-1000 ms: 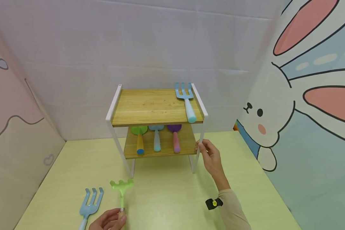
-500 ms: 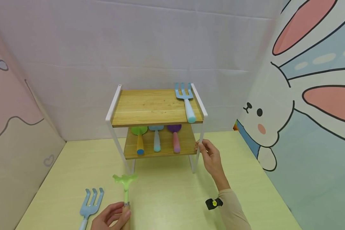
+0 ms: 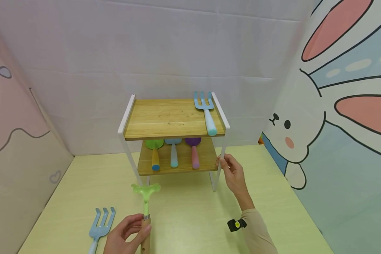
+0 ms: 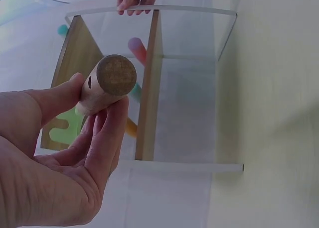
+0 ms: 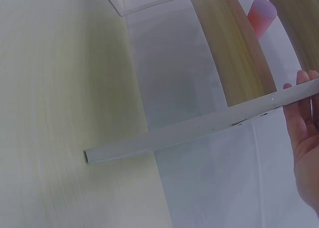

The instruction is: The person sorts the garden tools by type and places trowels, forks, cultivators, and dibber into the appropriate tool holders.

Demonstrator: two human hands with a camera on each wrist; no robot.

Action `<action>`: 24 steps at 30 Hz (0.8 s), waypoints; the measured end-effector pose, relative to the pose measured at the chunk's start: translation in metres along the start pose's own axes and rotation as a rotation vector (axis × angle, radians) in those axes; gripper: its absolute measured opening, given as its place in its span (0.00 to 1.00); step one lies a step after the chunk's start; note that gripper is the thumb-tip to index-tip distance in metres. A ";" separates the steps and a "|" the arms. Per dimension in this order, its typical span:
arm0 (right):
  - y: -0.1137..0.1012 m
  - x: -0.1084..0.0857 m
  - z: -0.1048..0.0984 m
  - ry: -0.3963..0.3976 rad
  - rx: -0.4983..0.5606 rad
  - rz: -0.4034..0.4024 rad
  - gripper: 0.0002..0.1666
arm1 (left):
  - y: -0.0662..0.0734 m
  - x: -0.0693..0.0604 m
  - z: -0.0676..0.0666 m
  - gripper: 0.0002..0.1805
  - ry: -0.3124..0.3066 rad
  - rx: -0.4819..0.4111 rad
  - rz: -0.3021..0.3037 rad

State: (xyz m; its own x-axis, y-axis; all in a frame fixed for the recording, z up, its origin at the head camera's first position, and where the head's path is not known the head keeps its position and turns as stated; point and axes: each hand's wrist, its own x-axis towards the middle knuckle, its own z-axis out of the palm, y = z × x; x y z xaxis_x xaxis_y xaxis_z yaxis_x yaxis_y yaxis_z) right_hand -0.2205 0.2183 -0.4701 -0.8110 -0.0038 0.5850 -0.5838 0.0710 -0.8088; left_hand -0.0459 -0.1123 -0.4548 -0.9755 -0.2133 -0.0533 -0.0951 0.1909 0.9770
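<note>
A small green hand rake (image 3: 146, 192) with a wooden handle is held up over the table, its head in front of the rack's left legs. My left hand (image 3: 127, 235) pinches the handle between thumb and fingers; the left wrist view shows the handle's round butt end (image 4: 117, 74). At the two-tier rack (image 3: 165, 120), my right hand (image 3: 235, 178) grips the white front right leg (image 5: 199, 126), fingers curled round it. A blue hand fork (image 3: 206, 114) lies at the right of the upper shelf. Left of my left hand, another blue fork (image 3: 100, 229) lies on the table.
On the lower shelf lie a green tool with a yellow handle (image 3: 155, 158), a light blue tool (image 3: 174, 155) and a purple tool with a pink handle (image 3: 195, 157). Fabric walls (image 3: 177, 46) stand behind and at both sides of the table (image 3: 184, 215).
My left hand has carried the green hand rake up and to the right, nearer the rack. My right hand stays on the rack's leg.
</note>
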 end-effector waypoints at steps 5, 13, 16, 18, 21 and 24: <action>0.000 -0.001 0.000 -0.003 0.000 0.015 0.08 | 0.009 0.002 0.002 0.21 -0.032 0.009 0.012; 0.001 -0.001 -0.002 -0.003 -0.018 0.020 0.08 | 0.035 0.004 0.009 0.21 -0.065 -0.042 -0.004; 0.002 -0.001 -0.002 -0.011 -0.006 0.006 0.08 | 0.045 0.005 0.011 0.22 -0.083 -0.051 -0.008; 0.002 0.000 -0.001 -0.010 0.005 0.002 0.08 | 0.051 0.006 0.012 0.22 -0.094 -0.048 -0.011; 0.001 0.000 0.000 -0.003 0.023 -0.004 0.08 | 0.059 0.008 0.013 0.21 -0.093 -0.016 0.013; 0.001 0.000 0.001 0.005 0.023 0.001 0.08 | 0.066 0.010 0.014 0.20 -0.086 0.016 0.043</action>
State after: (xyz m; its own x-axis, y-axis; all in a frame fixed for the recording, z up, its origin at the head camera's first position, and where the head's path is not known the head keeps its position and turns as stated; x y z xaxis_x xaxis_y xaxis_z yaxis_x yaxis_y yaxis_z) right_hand -0.2208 0.2174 -0.4708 -0.8116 0.0009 0.5843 -0.5836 0.0482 -0.8106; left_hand -0.0649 -0.0880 -0.3942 -0.9922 -0.1212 -0.0301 -0.0557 0.2137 0.9753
